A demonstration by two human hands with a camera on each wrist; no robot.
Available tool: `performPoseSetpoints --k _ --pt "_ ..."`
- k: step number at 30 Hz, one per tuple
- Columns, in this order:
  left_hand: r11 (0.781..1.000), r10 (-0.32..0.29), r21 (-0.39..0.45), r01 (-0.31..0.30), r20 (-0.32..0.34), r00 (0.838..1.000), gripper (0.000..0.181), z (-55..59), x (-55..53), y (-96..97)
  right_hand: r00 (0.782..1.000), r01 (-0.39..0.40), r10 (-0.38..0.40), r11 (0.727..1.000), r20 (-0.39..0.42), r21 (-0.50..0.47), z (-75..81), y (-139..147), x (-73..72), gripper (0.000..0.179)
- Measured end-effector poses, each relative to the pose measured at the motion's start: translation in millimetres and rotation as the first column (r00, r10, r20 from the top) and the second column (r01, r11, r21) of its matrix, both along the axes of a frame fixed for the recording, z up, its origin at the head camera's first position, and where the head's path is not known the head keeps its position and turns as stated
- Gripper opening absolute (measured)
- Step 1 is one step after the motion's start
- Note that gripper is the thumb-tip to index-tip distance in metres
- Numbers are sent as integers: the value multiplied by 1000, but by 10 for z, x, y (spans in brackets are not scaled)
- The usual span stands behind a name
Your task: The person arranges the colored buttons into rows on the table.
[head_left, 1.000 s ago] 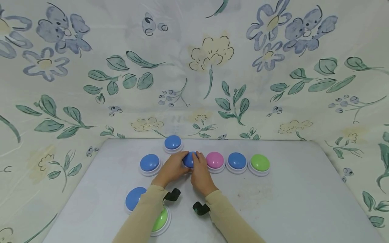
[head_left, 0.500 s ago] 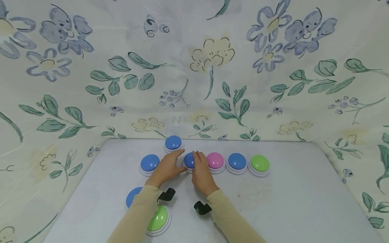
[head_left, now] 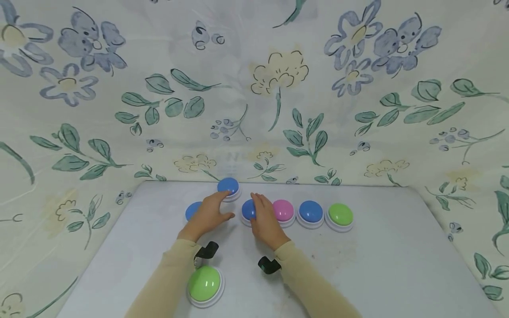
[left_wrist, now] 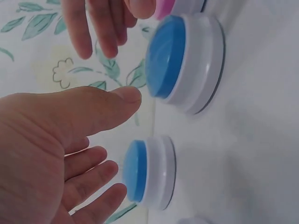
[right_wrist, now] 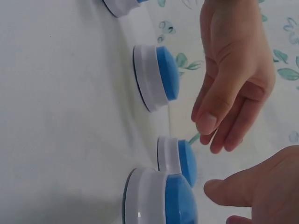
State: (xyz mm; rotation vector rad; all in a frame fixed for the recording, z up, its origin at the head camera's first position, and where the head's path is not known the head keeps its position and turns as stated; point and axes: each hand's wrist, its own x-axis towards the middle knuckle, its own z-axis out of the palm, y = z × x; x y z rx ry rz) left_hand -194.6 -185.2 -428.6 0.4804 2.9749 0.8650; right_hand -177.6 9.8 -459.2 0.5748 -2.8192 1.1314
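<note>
Slightly right of the button gap, my right hand [head_left: 265,221] hovers with fingers extended over the right side of a blue dome button [head_left: 248,210] on a white round base. In the right wrist view, the thumb [right_wrist: 224,192] of this hand stands apart from that button's blue dome [right_wrist: 181,200]. My left hand [head_left: 207,216] is raised with its thumb spread from the fingers, holding nothing. It partly covers the left blue button [head_left: 193,209], and its fingertips overlap the base of the back blue button [head_left: 228,186] in the head view.
A pink button [head_left: 283,210], another blue button [head_left: 310,212] and a green button [head_left: 340,215] continue the row rightward on the white table [head_left: 381,265]. A green button [head_left: 204,283] sits in front, beside my left sleeve [head_left: 159,282]. Floral cloth [head_left: 238,97] rises behind.
Both hands held the middle blue button; the left hand has let go and moved left, and the right fingers have loosened. The left sleeve now hides the front blue button.
</note>
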Motion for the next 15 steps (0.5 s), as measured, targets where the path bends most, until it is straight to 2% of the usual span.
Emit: performPoseSetpoints --k 4,15 --pt "1000 7 -9 -7 -34 999 70 48 -34 -94 1000 -21 20 1000 -20 -18 34 -20 -42 68" --pt "998 55 -16 -55 -19 998 70 84 -190 -306 996 -69 62 990 -56 -123 120 -101 -288 60"
